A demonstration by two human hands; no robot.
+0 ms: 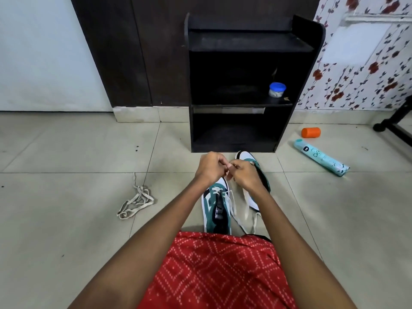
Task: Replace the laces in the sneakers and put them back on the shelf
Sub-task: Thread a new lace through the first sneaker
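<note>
Where the hands meet: left hand [210, 167] and right hand [246, 175], fingers curled, both pinching a flat white lace [233, 208] above the sneakers.
Laced sneaker: teal-and-white suede sneaker [217, 210], upright on the grey tiled floor [66, 152], lace threaded at its front eyelets.
Second sneaker: matching teal-and-white sneaker [248, 157] lying on its side, just right of the first.
Shelf: black wooden shelf unit [240, 41] beyond both sneakers, holding a blue-lidded jar [277, 89].
Old laces: greyish tangle [136, 201] on the tiles, well left.

Red garment [218, 270], white dotted diamond pattern
</note>
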